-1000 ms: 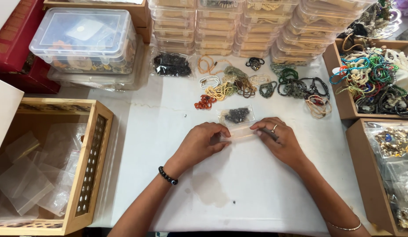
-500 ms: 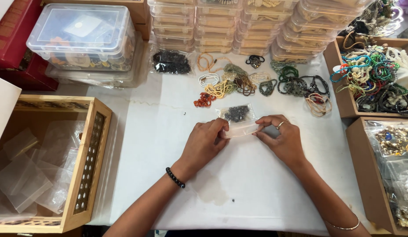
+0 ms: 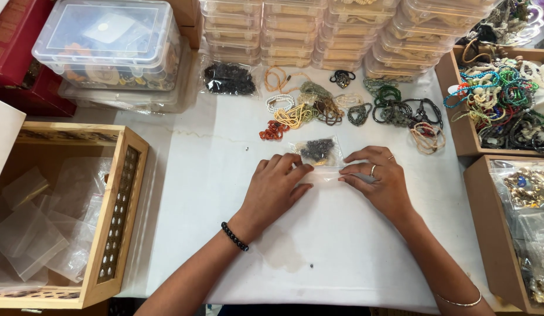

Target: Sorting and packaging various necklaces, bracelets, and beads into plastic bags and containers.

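Small clear bag (image 3: 320, 157) of dark beads lies flat on white tabletop (image 3: 213, 193), middle. Left hand (image 3: 275, 188) and right hand (image 3: 378, 181) pinch its near edge from either side, fingertips pressing the strip flat. Loose bracelets (image 3: 354, 108) lie just beyond.

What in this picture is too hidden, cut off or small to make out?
All from the head view:
- The bag: its near edge lies under the fingers of the left hand and right hand, so whether it is sealed cannot be told.
- The dark beads inside it: too small to tell their shape.
- The wooden box: cut off by the left edge.
- The stacked clear cases: tops cut off by the upper edge, contents blurred.
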